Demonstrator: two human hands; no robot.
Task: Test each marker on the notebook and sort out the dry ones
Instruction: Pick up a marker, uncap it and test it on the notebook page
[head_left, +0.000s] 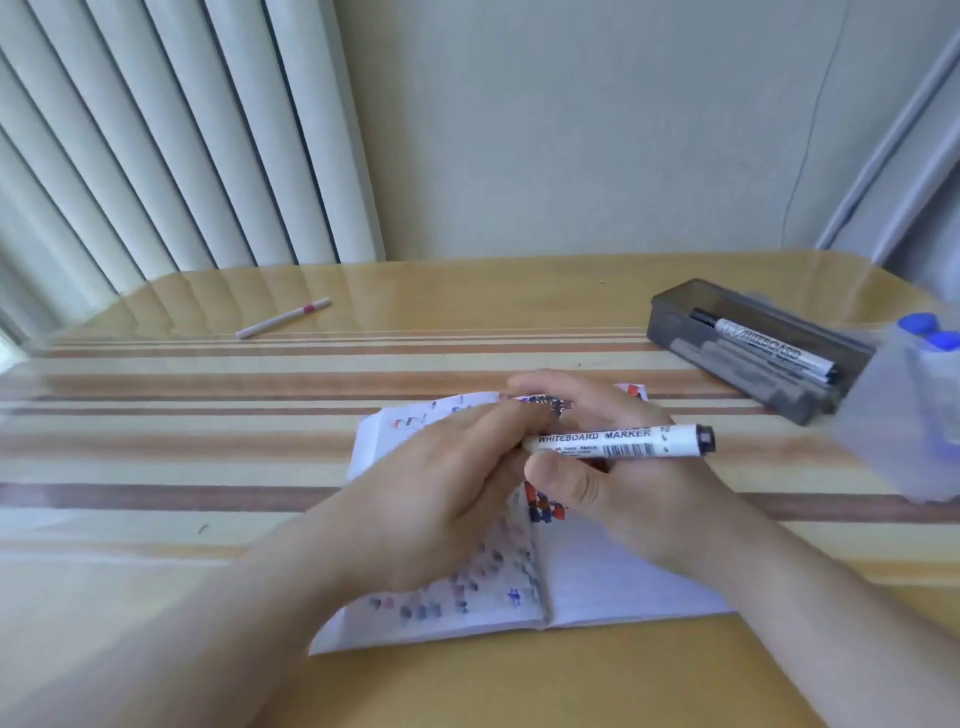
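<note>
Two bare hands meet over an open notebook (597, 587) that lies near the middle of a wooden table (156, 519) with pale and brown stripes. Its pages are covered in small red, blue and dark test marks. The right hand (618, 467) grips a white marker (623, 441) printed "WHITEBOARD MARKER", thumb curled under the barrel and fingers behind it. The marker lies nearly level above the notebook's far half, its long axis running left to right, its dark butt end pointing toward the table's right edge. The left hand (441, 478) has its fingers curled round the marker's left end, hiding it, so whether a cap is on cannot be told. Near the far right corner sits a dark translucent box (675, 317) holding more markers, one white with a black cap lying on top. Just beside it, at the right edge, a clear container (883, 441) holds blue-capped markers. A thin white pen (283, 318) with a pink band lies alone toward the far left corner.
</note>
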